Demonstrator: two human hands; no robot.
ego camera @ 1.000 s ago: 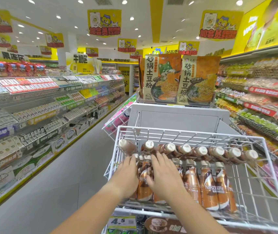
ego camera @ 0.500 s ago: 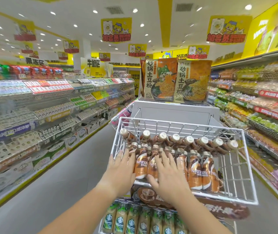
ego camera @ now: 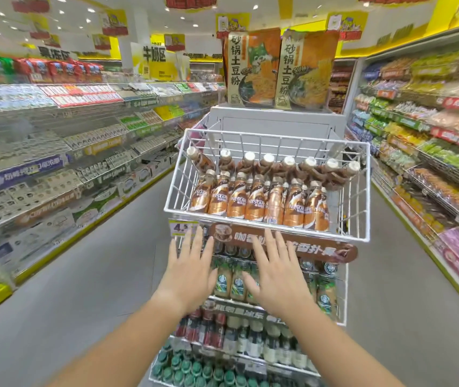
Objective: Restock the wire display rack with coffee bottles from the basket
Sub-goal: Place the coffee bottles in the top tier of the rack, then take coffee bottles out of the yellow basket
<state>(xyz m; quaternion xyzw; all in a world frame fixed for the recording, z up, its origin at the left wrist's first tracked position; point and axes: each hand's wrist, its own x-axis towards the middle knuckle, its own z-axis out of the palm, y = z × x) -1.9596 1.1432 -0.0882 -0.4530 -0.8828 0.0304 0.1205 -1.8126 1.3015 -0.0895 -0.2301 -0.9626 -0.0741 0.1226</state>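
The white wire display rack [ego camera: 358,191] stands in the aisle ahead of me. Its top tier holds a front row of upright brown Nescafe coffee bottles [ego camera: 256,203], with another row lying tilted behind them, caps toward me [ego camera: 267,160]. My left hand [ego camera: 190,270] and my right hand [ego camera: 277,270] hover with fingers spread in front of the tier below, under the brown banner [ego camera: 320,250]. Neither hand touches a bottle. No basket is in sight.
Lower tiers carry green-label bottles [ego camera: 232,283], dark bottles [ego camera: 208,328] and green caps [ego camera: 194,370]. A price tag reading 4.5 [ego camera: 180,227] hangs at the top tier's left corner. Stocked shelves line both sides of the grey aisle floor [ego camera: 88,297]. Two noodle packs [ego camera: 278,68] top the rack.
Both hands left the Nescafe bottles in the top tier and drew back and down, now hovering empty before the second tier. The view pulled back, showing more lower tiers.
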